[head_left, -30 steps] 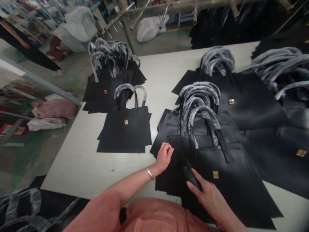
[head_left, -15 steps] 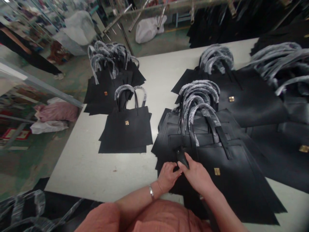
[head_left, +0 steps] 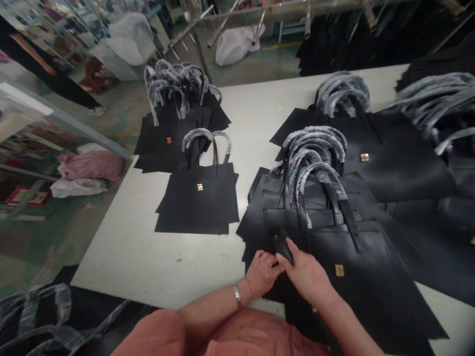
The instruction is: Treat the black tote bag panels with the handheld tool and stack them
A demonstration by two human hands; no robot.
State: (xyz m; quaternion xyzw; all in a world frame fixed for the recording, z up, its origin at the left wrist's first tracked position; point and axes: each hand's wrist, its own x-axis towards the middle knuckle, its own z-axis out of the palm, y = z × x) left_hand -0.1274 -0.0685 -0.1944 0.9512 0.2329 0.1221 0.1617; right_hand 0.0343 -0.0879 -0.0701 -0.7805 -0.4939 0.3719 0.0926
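My right hand (head_left: pixel 308 280) is closed round a small black hand-held tool (head_left: pixel 283 248), whose exact kind I cannot make out. Its tip points away from me over the front pile of black handbag panels. Close beside it, my left hand (head_left: pixel 262 273) has its fingers curled in at the left edge of this pile; what they pinch is hidden. The top black bag panel (head_left: pixel 371 291) lies to the right of both hands. It carries a gold clasp (head_left: pixel 339 270) and plastic-wrapped handles (head_left: pixel 322 173).
The pale table (head_left: pixel 129 262) holds a smaller bag pile (head_left: pixel 200 210) at left, another pile (head_left: pixel 178 123) behind it and more black bags (head_left: pixel 404 158) at right. Wrapped handles (head_left: pixel 48 309) show at lower left. A person's leg (head_left: pixel 70 91) is at the far left.
The view has shifted slightly, so the table and bags sit a little farther right in the picture. Both hands stay together at the front pile, the black tool still in my right.
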